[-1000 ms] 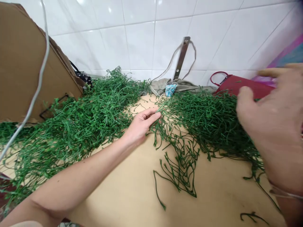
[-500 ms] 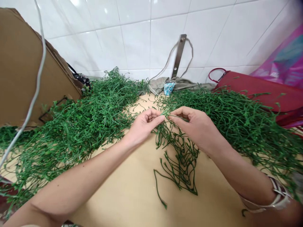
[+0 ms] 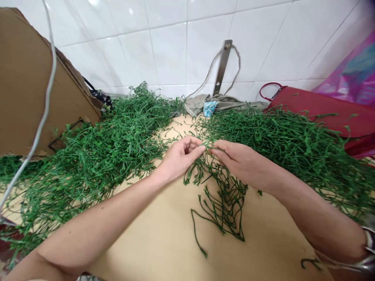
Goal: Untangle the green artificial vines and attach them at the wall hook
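Note:
My left hand (image 3: 183,156) is closed in a pinch on thin green stems (image 3: 208,143) at the centre of the view. Close beside it, my right hand (image 3: 240,160) pinches the same small bunch between thumb and fingers. Below the hands, a loose cluster of bent dark green stems (image 3: 225,203) lies on the pale table (image 3: 152,234). A large heap of green stems (image 3: 102,148) spreads to the left, and another heap (image 3: 281,136) lies on the right.
A cardboard box (image 3: 35,86) and a white cable (image 3: 48,86) stand at the left. By the tiled wall are a small patterned cup (image 3: 209,108), a grey cloth (image 3: 231,103) and a metal bracket (image 3: 223,66). A red bag (image 3: 319,109) sits at the right.
My right forearm has swung outward and lower, and the right fingers are flatter and closer together. My left hand has shifted slightly down, with stem ends now hanging beneath it.

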`<action>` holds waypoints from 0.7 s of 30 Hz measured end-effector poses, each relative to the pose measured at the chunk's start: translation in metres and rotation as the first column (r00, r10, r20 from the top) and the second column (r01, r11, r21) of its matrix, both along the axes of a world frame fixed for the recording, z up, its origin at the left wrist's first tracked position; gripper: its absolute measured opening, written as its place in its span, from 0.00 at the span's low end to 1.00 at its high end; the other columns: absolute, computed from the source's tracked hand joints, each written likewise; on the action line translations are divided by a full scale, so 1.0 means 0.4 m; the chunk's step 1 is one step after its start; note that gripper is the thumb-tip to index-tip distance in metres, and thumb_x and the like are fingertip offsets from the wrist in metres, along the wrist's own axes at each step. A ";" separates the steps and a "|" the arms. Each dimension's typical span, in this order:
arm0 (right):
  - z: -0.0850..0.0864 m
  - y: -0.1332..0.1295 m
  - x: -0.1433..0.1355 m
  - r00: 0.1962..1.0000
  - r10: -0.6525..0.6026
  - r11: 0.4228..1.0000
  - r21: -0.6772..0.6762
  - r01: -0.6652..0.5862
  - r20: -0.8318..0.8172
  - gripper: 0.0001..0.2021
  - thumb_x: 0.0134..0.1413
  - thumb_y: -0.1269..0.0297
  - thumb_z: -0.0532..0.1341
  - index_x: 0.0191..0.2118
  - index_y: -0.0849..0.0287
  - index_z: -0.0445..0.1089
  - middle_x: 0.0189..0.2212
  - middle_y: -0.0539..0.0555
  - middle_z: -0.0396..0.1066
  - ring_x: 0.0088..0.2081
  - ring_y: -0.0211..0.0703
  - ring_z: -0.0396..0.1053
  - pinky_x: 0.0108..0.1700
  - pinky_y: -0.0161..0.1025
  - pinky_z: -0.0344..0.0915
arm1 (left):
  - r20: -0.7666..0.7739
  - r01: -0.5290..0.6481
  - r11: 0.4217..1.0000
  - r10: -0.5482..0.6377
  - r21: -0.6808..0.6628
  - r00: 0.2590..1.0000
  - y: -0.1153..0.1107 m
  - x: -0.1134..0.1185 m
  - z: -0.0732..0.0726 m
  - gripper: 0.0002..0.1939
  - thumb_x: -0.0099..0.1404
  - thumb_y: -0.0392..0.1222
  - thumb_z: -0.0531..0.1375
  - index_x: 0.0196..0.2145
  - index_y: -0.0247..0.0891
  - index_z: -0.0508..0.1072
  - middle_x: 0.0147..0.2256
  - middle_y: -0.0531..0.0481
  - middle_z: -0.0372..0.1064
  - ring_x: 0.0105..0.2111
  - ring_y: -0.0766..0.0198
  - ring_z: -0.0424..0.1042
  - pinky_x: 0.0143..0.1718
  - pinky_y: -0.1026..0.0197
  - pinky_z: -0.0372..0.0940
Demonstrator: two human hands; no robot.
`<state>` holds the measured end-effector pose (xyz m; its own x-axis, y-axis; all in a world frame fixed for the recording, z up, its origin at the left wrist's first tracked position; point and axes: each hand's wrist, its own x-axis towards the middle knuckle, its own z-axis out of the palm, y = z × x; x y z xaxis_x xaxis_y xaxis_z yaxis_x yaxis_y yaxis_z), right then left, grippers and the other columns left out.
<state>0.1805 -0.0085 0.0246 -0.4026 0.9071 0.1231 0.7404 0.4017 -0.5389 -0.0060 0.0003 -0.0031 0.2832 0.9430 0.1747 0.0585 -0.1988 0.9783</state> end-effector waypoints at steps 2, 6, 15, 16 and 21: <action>0.002 0.005 0.015 0.971 -0.035 0.994 0.111 0.009 0.237 0.11 0.64 0.66 0.50 0.28 0.53 0.54 0.17 0.46 0.56 0.20 0.40 0.52 0.27 0.38 0.47 | 0.036 0.048 0.997 -0.045 -0.068 0.998 -0.001 0.001 0.003 0.08 0.65 0.41 0.64 0.32 0.35 0.71 0.27 0.54 0.64 0.28 0.69 0.61 0.34 0.62 0.57; -0.009 0.021 0.028 0.870 -0.147 0.924 0.380 -0.050 0.470 0.10 0.64 0.72 0.48 0.32 0.55 0.61 0.15 0.47 0.56 0.19 0.41 0.45 0.30 0.41 0.43 | 0.172 0.082 0.982 -0.052 -0.172 0.984 0.000 0.009 0.007 0.10 0.63 0.43 0.66 0.30 0.35 0.72 0.27 0.54 0.67 0.29 0.69 0.64 0.36 0.62 0.59; -0.017 0.078 0.103 0.891 -0.361 0.905 0.335 0.263 0.276 0.07 0.63 0.68 0.51 0.34 0.55 0.65 0.17 0.48 0.57 0.20 0.38 0.45 0.29 0.40 0.46 | 0.259 0.161 0.969 -0.109 -0.189 0.960 -0.029 0.011 0.049 0.10 0.61 0.43 0.67 0.29 0.36 0.71 0.27 0.54 0.70 0.31 0.68 0.68 0.39 0.63 0.63; -0.009 0.082 0.131 0.870 -0.436 0.876 0.332 0.351 0.231 0.08 0.64 0.67 0.51 0.34 0.55 0.64 0.18 0.48 0.57 0.20 0.37 0.45 0.30 0.41 0.47 | 0.233 0.187 0.973 -0.152 -0.137 0.960 -0.032 0.009 0.054 0.10 0.62 0.44 0.67 0.29 0.37 0.71 0.27 0.54 0.70 0.31 0.68 0.69 0.40 0.62 0.63; 0.030 0.078 0.185 0.831 -0.557 0.768 0.384 0.512 0.006 0.09 0.65 0.64 0.51 0.33 0.54 0.63 0.24 0.52 0.63 0.25 0.39 0.55 0.35 0.44 0.51 | 0.243 0.036 0.992 -0.005 -0.124 0.970 -0.015 0.018 0.031 0.08 0.66 0.43 0.63 0.31 0.37 0.71 0.28 0.52 0.72 0.32 0.67 0.70 0.43 0.62 0.65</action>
<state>0.2543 0.0227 0.0367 0.1033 0.8819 0.4600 0.9384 0.0669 -0.3390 0.0011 -0.0055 0.0094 0.2670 0.9562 0.1201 -0.1854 -0.0714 0.9801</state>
